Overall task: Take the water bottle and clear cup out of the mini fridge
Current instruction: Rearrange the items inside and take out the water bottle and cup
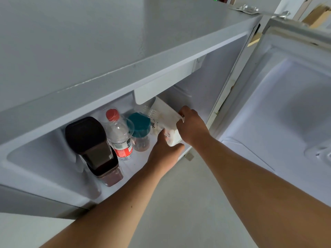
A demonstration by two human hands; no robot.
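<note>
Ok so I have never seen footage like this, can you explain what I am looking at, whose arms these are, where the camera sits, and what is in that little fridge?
There is no machine here. One camera worn on a person's head looks down at their own bare arms reaching into an open white mini fridge, with its door swung out to the right.

On the fridge floor, from left to right, stand a dark brown plastic container, a clear water bottle with a red cap and red label, a clear jar with a teal lid and a white carton with black print. A clear plastic cup appears to sit behind the jar.

Both hands hold the carton: the left hand low at its front, the right hand at its top edge. The bottle and cup are untouched.
</note>
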